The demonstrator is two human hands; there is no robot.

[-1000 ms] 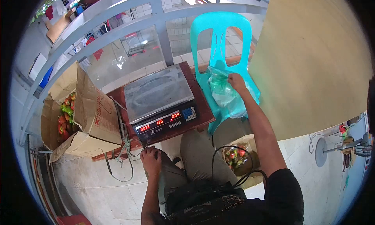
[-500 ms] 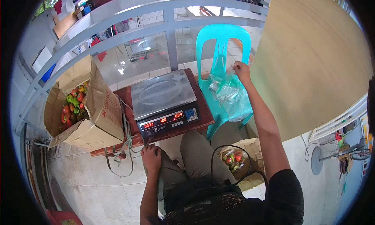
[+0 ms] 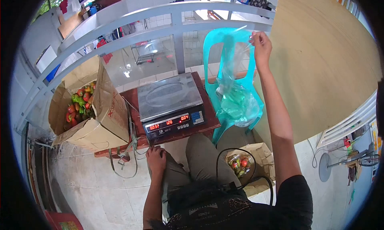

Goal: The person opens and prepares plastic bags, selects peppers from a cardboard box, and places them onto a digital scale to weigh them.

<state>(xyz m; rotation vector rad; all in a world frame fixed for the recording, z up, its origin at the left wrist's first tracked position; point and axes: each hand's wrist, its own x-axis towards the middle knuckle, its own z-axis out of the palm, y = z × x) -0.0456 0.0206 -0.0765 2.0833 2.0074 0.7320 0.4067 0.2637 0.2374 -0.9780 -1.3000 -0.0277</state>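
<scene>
Raised above the turquoise plastic chair [image 3: 210, 58], my right hand [image 3: 262, 48] pinches the top of a thin clear plastic bag [image 3: 229, 68]. The bag hangs stretched down to a heap of clear and greenish plastic bags [image 3: 240, 106] on the chair seat. My left hand [image 3: 156, 158] rests on my left knee, fingers draped over it and holding nothing. Just beyond that hand is a digital weighing scale [image 3: 170, 96] with a bare metal pan and lit red digits, standing on a dark red table [image 3: 208, 122].
At left a tall cardboard box [image 3: 112, 122] holds red and green peppers [image 3: 82, 100]. By my right leg, a smaller open carton [image 3: 262, 160] contains bagged peppers [image 3: 241, 164]. A metal railing [image 3: 178, 46] runs behind the table; a wooden panel [image 3: 320, 62] stands at right. A fan [image 3: 368, 160] is farther right.
My right hand has risen away from the chair seat, drawing the plastic bag upward out of the heap. My left hand stays on the knee.
</scene>
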